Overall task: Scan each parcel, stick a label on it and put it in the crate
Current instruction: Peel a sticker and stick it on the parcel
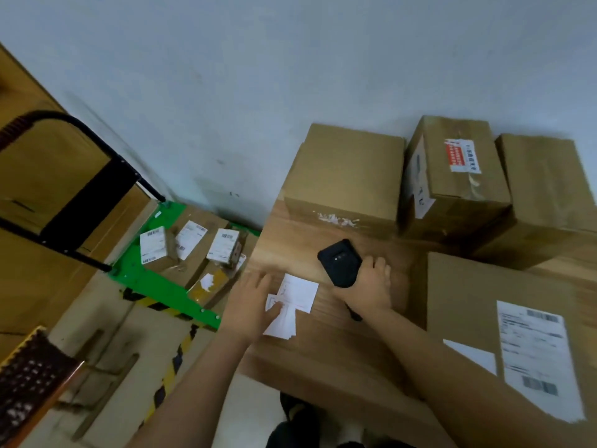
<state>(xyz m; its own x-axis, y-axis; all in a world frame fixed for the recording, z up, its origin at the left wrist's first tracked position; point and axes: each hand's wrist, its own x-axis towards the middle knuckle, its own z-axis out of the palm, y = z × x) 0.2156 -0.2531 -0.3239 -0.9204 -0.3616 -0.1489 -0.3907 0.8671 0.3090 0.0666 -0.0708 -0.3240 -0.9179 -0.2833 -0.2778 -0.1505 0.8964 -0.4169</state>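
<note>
- The left hand [255, 305] lay low over the near left part of the wooden table [284, 247]. Its fingers were fairly straight and spread, and its thumb tip touched a small stack of white labels [300, 292].
- The labels lay flat on the table between the 2 hands, fanned unevenly. Motion blur hid their print.
- The right hand [371, 282] gripped a black handheld scanner [340, 258], with the fingers curled over its right edge. The scanner's head pointed away from the person and sat just above the tabletop.
- 3 brown cardboard boxes stood along the wall at the back of the table: a plain one [345, 176] on the left, a middle one with a red-and-white sticker [458, 176], and a third [546, 189] on the right.
- A large flat box [468, 302] lay just beside the right forearm and carried a white shipping label [533, 350] with barcodes.
- On the floor to the left stood a green trolley [142, 282] with a black handle [150, 188]. It held several small parcels [154, 250], and at least 3 of them bore white barcode labels.
- Yellow-and-black tape [174, 360] ran across the floor near the trolley.
- A dark lattice object with an orange edge [29, 383] showed at the lower left, too blurred to name.
</note>
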